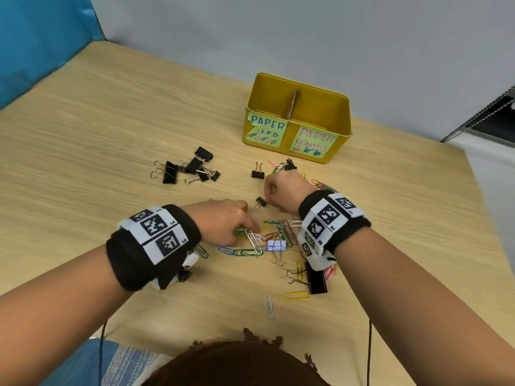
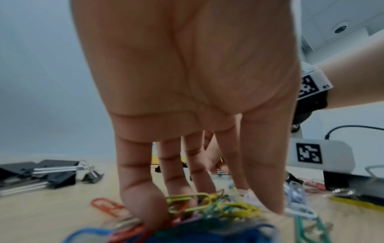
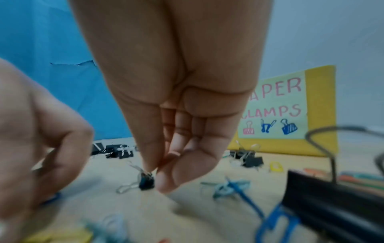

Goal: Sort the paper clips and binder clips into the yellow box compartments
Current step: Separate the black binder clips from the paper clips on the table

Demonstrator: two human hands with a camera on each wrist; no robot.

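The yellow box (image 1: 338, 129) stands at the back of the table, split by a divider, with labels for paper clips on the left and paper clamps on the right. My left hand (image 1: 245, 227) reaches down into a heap of coloured paper clips (image 1: 267, 238); its fingertips and thumb close around a bunch of them (image 2: 207, 202). My right hand (image 1: 267, 195) is further back, fingers and thumb drawn together (image 3: 155, 174) on a small black binder clip (image 1: 261, 202) (image 3: 146, 180) that sits on the table.
Several black binder clips (image 1: 184, 169) lie at the middle left, and one more (image 1: 257, 172) lies before the box. A pale binder clip (image 1: 276, 245) and a large black one (image 1: 316, 280) sit among the clips. A wall stands close behind the box.
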